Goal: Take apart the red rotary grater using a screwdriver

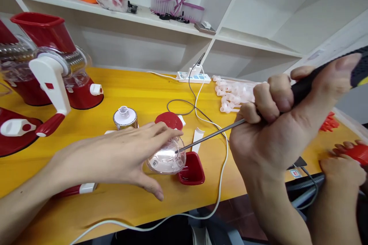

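Note:
My right hand (270,122) is wrapped round the black handle of a long screwdriver (212,134). The shaft slants down to the left, and its tip is at a clear plastic housing (168,159) in the middle of the table. Over the housing's left side reaches my left hand (135,149), fingers stretched out and thumb apart; whether its fingertips press on the plastic I cannot tell. Just behind the housing is a red round base (169,120). A red square hopper (193,170) lies beside it on the right, with a white curved strip (197,139) behind.
Assembled red rotary graters (47,34) stand at the left. A grater drum (125,118) is behind my left hand. White cables (222,168) cross the table from a power strip (194,76). Bagged white parts (232,93) lie at the back. Another person's hands (343,168) are at the right.

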Tool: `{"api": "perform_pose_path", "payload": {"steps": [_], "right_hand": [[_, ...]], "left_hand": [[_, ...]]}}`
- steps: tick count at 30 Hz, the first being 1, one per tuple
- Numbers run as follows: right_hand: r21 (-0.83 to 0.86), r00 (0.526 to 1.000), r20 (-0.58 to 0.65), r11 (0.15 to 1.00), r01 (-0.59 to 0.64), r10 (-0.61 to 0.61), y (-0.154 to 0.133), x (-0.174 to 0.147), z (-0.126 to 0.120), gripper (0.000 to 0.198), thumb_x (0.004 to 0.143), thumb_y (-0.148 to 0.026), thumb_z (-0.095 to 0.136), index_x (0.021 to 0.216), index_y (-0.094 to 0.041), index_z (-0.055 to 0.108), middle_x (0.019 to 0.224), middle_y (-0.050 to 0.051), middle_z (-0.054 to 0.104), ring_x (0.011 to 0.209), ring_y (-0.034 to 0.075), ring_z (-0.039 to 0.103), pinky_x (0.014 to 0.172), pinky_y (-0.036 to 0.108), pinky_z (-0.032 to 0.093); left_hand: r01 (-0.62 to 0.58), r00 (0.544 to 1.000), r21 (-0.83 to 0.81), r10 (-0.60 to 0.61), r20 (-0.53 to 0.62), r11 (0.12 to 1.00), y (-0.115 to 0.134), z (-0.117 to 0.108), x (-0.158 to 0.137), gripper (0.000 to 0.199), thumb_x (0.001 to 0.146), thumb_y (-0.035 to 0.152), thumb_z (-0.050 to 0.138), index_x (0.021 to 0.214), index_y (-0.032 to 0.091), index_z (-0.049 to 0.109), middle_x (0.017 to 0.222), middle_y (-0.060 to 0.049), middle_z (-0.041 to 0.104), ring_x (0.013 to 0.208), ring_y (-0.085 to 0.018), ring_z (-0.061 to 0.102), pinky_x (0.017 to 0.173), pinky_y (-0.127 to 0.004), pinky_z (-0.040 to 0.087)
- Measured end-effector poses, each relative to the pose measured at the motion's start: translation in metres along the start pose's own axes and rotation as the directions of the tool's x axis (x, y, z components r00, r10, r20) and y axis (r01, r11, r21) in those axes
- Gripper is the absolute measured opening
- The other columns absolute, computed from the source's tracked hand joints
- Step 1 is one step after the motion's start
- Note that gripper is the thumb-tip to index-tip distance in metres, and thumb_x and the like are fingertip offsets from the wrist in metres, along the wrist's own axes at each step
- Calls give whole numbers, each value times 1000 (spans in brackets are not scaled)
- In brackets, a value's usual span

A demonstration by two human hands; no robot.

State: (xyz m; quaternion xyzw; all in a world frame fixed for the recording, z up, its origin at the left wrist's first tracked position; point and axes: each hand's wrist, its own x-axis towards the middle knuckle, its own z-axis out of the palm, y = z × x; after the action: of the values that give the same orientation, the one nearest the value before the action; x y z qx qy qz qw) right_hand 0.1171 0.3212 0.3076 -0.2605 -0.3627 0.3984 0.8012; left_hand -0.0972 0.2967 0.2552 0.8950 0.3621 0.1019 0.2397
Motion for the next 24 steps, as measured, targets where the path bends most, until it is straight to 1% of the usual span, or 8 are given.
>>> {"api": "perform_pose_path", "payload": {"steps": [2, 4, 7, 10, 15, 17, 20, 24], "right_hand": [[5, 1000, -12, 1000, 27, -27, 0, -3, -1, 36, 104, -37, 37, 73, -19, 42, 56, -9, 12, 42, 2, 5, 31, 13, 5], [4, 999, -11, 999, 40, -40, -1, -4, -1, 40, 105, -40, 32, 74, -18, 43, 57, -9, 11, 41, 2, 5, 31, 13, 4], [8, 999, -16, 999, 42, -42, 0, -3, -1, 40, 104, -43, 34, 75, -18, 44, 58, -8, 11, 42, 2, 6, 32, 13, 4], [22, 999, -24, 1000, 22, -21, 1, 0, 0, 35, 104, -38, 39, 74, -18, 43, 58, -9, 11, 43, 1, 7, 32, 12, 6], [37, 999, -33, 999, -26, 27, 5, 5, -2, 34, 102, -38, 43, 73, -19, 41, 57, -10, 10, 43, 2, 4, 33, 13, 5], [34, 999, -31, 999, -18, 19, 7, 7, -3, 34, 100, -39, 49, 73, -19, 41, 58, -9, 11, 44, 2, 4, 33, 14, 5], [58, 1000, -10, 998, 10, -10, 11, 9, -6, 32, 96, -35, 57, 74, -19, 41, 59, -10, 11, 45, 2, 5, 34, 13, 5], [80, 1000, -8, 997, 9, -8, 14, 12, -4, 32, 97, -33, 55, 72, -19, 41, 57, -11, 13, 45, 2, 5, 34, 14, 4]], "left_hand": [[-7, 996, -8, 7, 89, 1000, 0, -7, 1, 90, 76, 70, 68, 152, 33, 36, 149, -8, 51, 128, -30, 57, 97, -35, 50], [-10, 992, -26, 13, 128, 1000, -3, -13, 1, 84, 82, 65, 66, 152, 32, 35, 151, -7, 50, 131, -29, 55, 100, -34, 49], [-5, 994, -61, 12, 111, 998, -8, -17, 0, 75, 85, 56, 67, 151, 34, 39, 148, -5, 53, 128, -26, 58, 98, -31, 51], [-12, 995, -108, 22, 98, 994, -10, -19, 1, 71, 84, 51, 71, 147, 34, 44, 144, -5, 57, 125, -25, 61, 96, -30, 52], [4, 985, -213, 33, 169, 977, -11, -24, 6, 54, 90, 44, 65, 141, 35, 51, 134, -3, 65, 118, -21, 65, 93, -27, 52], [4, 983, -226, 38, 180, 974, -14, -25, 8, 53, 92, 44, 63, 142, 35, 50, 137, -3, 63, 120, -20, 63, 95, -26, 51], [9, 984, -211, 29, 178, 978, -19, -23, 7, 55, 94, 45, 59, 146, 33, 45, 146, -5, 57, 128, -21, 59, 100, -29, 49], [32, 991, -181, -7, 134, 983, -22, -18, 2, 57, 95, 47, 56, 149, 33, 42, 148, -5, 55, 130, -21, 58, 101, -31, 49]]}}
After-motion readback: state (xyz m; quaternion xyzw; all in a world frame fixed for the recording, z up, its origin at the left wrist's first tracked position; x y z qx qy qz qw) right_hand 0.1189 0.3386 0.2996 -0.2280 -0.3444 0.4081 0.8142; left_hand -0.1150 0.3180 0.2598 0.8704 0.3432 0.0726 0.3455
